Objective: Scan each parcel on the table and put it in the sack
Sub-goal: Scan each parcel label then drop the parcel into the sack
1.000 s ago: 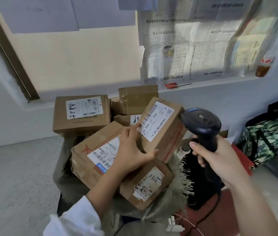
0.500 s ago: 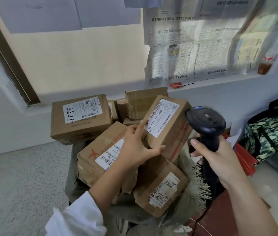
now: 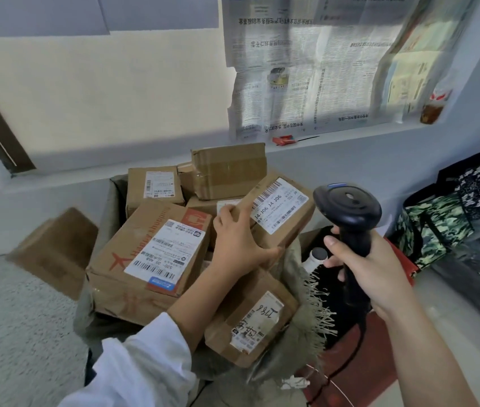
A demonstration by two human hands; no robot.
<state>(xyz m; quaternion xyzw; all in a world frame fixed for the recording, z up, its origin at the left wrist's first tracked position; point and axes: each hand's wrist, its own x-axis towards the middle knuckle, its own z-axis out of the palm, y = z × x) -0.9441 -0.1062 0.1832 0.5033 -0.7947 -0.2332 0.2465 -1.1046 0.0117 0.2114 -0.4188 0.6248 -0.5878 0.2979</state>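
1. Parcel with the J4-J06 label (image 3: 279, 210), propped on edge atop the heap at the far right edge of the sack (image 3: 300, 342), label turned up toward the camera.
2. Gripped by the left hand (image 3: 241, 245), fingers laid over the near-left corner, thumb curled under the lower edge.
3. Clasped in the right hand (image 3: 376, 268), fingers wrapped round the handle: a black scanner (image 3: 347, 210), head raised just beside the parcel's right end, not touching. Not possible to tell whether aimed at the barcode.
4. Heaped alongside in the sack: a large parcel with a red plane mark (image 3: 150, 254) at the left edge and a small hand-marked parcel (image 3: 250, 321) against the frayed near edge.
5. Caught blurred beyond the sack's left edge: another brown box (image 3: 53, 251).
6. Called for, on this evidence: label held steady, fingers kept off the barcode strip, scanner head turned square to it, then the parcel settled into a gap rather than left balanced on a heap already piled above the rim.
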